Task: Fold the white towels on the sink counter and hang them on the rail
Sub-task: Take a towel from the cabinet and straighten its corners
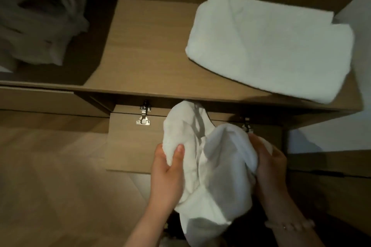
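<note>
A crumpled white towel [212,166] hangs in the air in front of and below the front edge of the wooden shelf [144,50], held between both hands. The left hand [166,168] grips its left side: the thumb [179,151] lies over the cloth and the other fingers are hidden behind it. The right hand [269,162] clutches the right side, its fingers curled into the bunched fabric. The towel bulges between the two hands in soft, rounded folds. Its top peak reaches up to the shelf's front edge, and its lower end droops between the forearms. The cloth looks thick and fluffy, like terry.

A second white towel [269,46] lies on the shelf's right part. It is folded into a flat, plump rectangle with rounded corners, and one diagonal crease runs across its top. The shelf itself is smooth, light-brown board with a fine wood grain.

Just under the shelf's front edge a flat door panel [130,142] of the same board hangs on a shiny metal hinge [143,115]. To the left of the shelf, in a darker compartment, sits a loose heap of pale fabric [40,16] in thick rolls. A bracelet [289,225] of pale round beads circles the right wrist, well below the shelf.
</note>
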### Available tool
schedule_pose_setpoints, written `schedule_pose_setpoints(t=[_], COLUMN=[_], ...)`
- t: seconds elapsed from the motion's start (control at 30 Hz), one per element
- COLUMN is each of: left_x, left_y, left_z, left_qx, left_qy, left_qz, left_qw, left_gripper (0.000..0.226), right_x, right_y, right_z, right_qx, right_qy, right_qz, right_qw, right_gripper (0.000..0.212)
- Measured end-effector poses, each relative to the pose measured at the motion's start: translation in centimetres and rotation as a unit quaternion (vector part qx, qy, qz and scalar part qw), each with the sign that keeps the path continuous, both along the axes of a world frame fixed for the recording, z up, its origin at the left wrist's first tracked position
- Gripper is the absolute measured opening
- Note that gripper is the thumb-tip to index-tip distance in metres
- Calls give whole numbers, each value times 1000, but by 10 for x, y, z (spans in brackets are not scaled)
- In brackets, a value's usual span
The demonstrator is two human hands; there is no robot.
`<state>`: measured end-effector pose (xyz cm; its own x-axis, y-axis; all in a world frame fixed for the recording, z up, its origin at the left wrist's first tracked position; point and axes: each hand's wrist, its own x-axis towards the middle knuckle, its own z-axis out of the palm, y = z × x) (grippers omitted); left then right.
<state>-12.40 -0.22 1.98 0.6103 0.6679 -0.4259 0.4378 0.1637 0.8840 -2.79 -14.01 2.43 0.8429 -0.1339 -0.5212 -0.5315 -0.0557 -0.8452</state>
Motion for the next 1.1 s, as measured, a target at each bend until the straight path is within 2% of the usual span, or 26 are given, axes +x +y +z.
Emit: schedule_pose_setpoints(t=[0.03, 0.17, 0.33, 0.43, 0.53, 0.67, 0.8, 0.9, 1.1], left_x=[-4, -17, -12, -5, 2, 9, 10, 3, -17], left_y=[-1, 1, 16, 34, 47, 57, 76, 91, 121], left_z=[31, 153, 308, 383, 447, 515, 558, 574, 578], left_qx=[-10, -44, -12, 45, 93, 169, 220, 225, 222], left_qy=[2, 14, -7, -41, -74, -148, -181, -200, -214], left_qz=[16, 67, 112, 115, 123, 115, 129, 146, 175], left_qw=[1000, 997, 994, 991, 985, 968, 950, 942, 935], left_gripper=[6, 17, 17, 18, 16, 10, 7, 21, 23], right_x=[-3, -13, -13, -7, -4, 6, 7, 2, -14], right_y=[5, 22, 45, 68, 89, 108, 130, 149, 185], right_z=[30, 143, 294, 381, 448, 505, 544, 558, 563], right_qx=[17, -29, -113, 16, 65, 101, 161, 187, 234], right_qy=[-17, -60, -106, -149, -215, -292, -330, -357, -374], right_qz=[-11, 6, 122, 108, 121, 122, 137, 142, 155], right_qw=[1000, 998, 980, 983, 967, 943, 920, 904, 884], right_gripper=[17, 24, 27, 12, 23, 33, 34, 37, 38])
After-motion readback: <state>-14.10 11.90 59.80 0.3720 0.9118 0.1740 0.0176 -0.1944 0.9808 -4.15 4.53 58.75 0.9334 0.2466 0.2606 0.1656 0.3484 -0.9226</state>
